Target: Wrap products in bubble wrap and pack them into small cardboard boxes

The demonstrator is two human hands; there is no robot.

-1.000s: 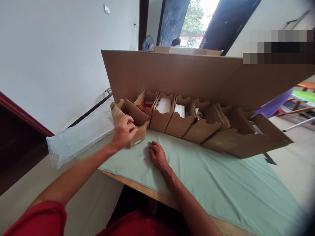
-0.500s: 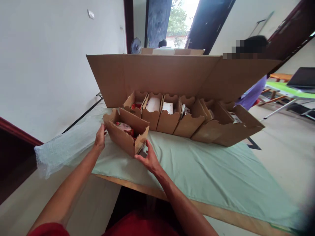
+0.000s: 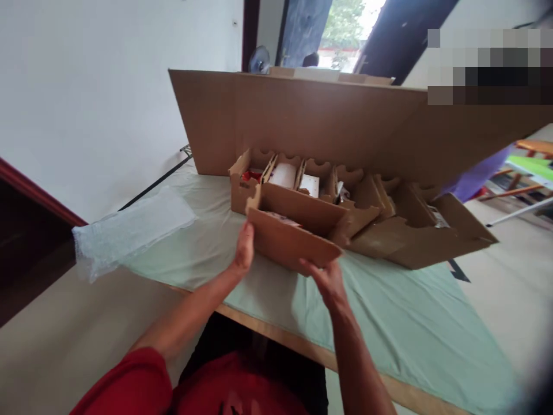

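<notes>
Both my hands hold a narrow open-topped cardboard box (image 3: 289,242) in front of a row of similar boxes. My left hand (image 3: 245,248) grips its left end, while my right hand (image 3: 330,282) closes around the lower right corner, partly hidden beneath. Inside the box, a packet (image 3: 283,219) shows only along its top edge behind the front wall. Behind it, the row has a box with a red packet (image 3: 252,176), one with a white roll-like item (image 3: 284,174) and one with a white carton (image 3: 310,185). Further right, a cardboard box (image 3: 397,245) leans at a slant.
A tall cardboard panel (image 3: 302,115) stands behind the row. Translucent wrap (image 3: 133,225) lies at the left of the green cloth (image 3: 415,323) covering the table. A person's purple clothing (image 3: 484,173) appears beyond the panel's right side. A fan (image 3: 259,59) stands near the door.
Both hands have carried the cardboard box to the right, from the row's left end to in front of its middle boxes. The box has turned, its front wall now facing me. The view has shifted.
</notes>
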